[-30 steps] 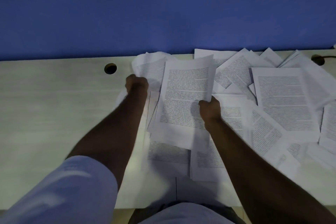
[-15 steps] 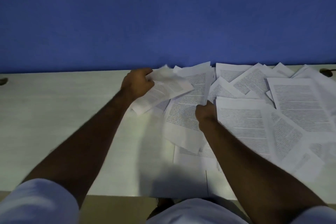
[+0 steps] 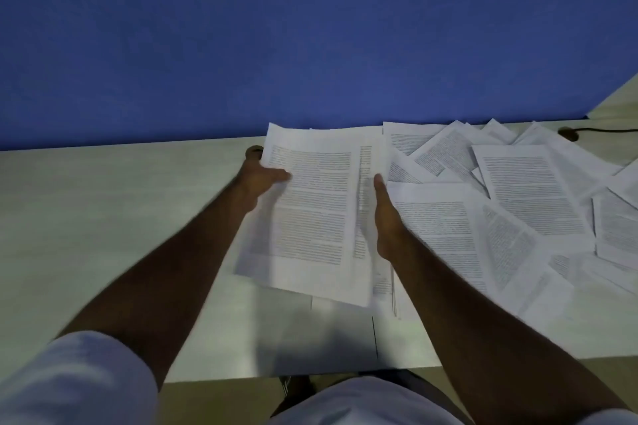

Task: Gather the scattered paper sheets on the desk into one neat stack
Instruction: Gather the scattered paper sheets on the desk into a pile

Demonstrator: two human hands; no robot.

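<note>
Left hand: our left hand (image 3: 259,179) sits just left of centre frame and grips the left edge of the gathered sheets (image 3: 312,207), thumb laid over the printed face.
Right hand: our right hand (image 3: 386,217), just right of centre, is held flat with fingers straight, its edge pressed against the right side of the same bundle.
Gathered sheets: a few printed pages, roughly squared between both hands in mid frame, top page face up, far end tilted slightly left; the near corner overhangs pages lying flat on the desk.
Scattered sheets: loose printed pages (image 3: 531,197) overlap at mixed angles across the right half of the frame, from the back edge of the desk toward the near edge.
Desk: pale wood desk (image 3: 103,217) fills the lower frame; its left part is bare.
Cable hole: a round hole (image 3: 254,150) peeks out beside the bundle's far left corner; another (image 3: 569,133) at upper right has a dark cable (image 3: 611,130) leading off frame.
Wall: blue wall (image 3: 276,28) across the top.
</note>
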